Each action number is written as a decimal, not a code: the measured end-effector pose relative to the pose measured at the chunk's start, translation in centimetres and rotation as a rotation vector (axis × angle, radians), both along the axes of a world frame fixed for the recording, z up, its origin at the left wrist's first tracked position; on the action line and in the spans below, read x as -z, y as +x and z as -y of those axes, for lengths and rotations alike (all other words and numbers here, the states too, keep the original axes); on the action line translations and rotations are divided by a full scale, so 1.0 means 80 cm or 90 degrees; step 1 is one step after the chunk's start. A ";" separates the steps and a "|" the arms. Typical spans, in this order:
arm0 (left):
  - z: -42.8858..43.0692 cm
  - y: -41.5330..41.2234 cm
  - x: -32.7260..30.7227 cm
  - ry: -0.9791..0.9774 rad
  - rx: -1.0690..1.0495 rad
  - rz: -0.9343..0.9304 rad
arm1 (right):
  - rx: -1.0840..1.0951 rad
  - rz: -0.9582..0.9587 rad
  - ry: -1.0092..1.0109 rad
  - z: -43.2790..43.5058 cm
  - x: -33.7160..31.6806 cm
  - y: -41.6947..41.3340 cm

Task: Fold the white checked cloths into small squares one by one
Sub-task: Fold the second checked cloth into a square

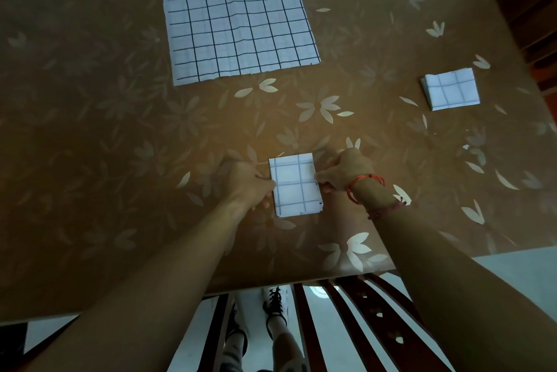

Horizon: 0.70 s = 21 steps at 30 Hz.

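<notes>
Where the two hands meet, close to the near edge of the surface (90,130), the fingers (264,181) of the left hand (245,186) curl onto the left edge of a small folded cloth (294,187) and hold it. The right fingers (324,178) pinch the cloth's right edge, with the right hand (343,171) at 3 o'clock from it. The cloth lies flat on the brown surface. It is white with dark lines, and its layers peek out along the bottom edge.

An orange band (365,184) goes round the right wrist, and a dark red bead band (385,209) sits just behind it.

At 12 o'clock from the hands, well apart, a big flat cloth (238,12) lies spread open. Its far end runs out of view. At 2 o'clock, near the right side of the surface, a folded pile (450,89) of the same white checked cloth rests alone. I cannot tell how many cloths are in it. Pale flower shapes (321,106) are printed all over the surface.

At 6 o'clock, below the near edge, there are the dark wooden bars of a chair (361,326) and a white shoe (277,302) with black laces on a pale floor (512,275).
</notes>
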<state>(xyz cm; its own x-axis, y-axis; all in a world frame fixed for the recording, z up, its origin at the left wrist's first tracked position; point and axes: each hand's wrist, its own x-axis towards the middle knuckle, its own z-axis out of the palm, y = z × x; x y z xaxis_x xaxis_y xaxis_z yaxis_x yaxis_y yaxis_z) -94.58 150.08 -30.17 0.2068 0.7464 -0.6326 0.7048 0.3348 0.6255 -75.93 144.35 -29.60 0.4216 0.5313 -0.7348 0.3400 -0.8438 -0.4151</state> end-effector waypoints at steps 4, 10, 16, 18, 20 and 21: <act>0.002 0.001 0.002 0.002 0.008 -0.012 | -0.040 0.030 0.010 0.008 -0.001 0.003; 0.004 0.004 0.003 0.023 0.010 -0.030 | -0.044 0.061 0.056 0.013 -0.006 -0.005; 0.006 0.005 0.006 0.027 -0.004 -0.027 | -0.041 0.069 0.071 0.020 -0.008 -0.008; 0.007 0.005 0.004 0.030 -0.001 -0.022 | -0.035 0.079 0.081 0.016 -0.008 -0.010; 0.009 0.004 0.002 0.036 -0.002 -0.018 | -0.022 0.083 0.079 0.017 0.000 -0.007; 0.009 0.004 0.001 0.039 -0.004 -0.016 | -0.007 0.071 0.069 0.020 0.006 -0.004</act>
